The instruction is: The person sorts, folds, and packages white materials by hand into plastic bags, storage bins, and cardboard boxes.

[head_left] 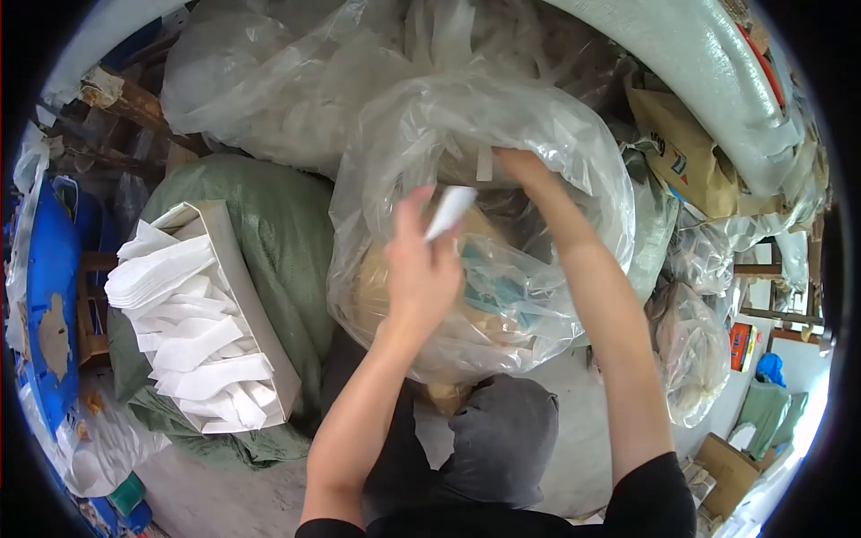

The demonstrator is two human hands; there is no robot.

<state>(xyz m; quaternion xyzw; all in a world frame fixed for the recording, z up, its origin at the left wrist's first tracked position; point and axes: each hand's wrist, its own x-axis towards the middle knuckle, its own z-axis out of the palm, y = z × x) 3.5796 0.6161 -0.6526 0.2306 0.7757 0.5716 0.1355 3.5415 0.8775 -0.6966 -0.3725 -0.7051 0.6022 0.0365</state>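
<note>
My left hand [423, 273] is over the near left part of a large open clear plastic bag [377, 134]. Its blurred fingers hold a small white piece [450, 212]. My right hand [516, 166] reaches in at the bag's far side, its fingers hidden behind plastic. Beside it, a narrow pale strip [484, 164] shows against the bag. Tan and teal items lie inside the bag. To the left, an open white box [260, 314] full of white curved pieces [193, 345] rests tilted on a green sack [287, 242].
More clear plastic bags [260, 81] lie behind the open one. Brown paper sacks [677, 148] stand at the right. A blue plastic container [54, 287] is at the far left. A cardboard box [726, 475] sits on the floor at lower right.
</note>
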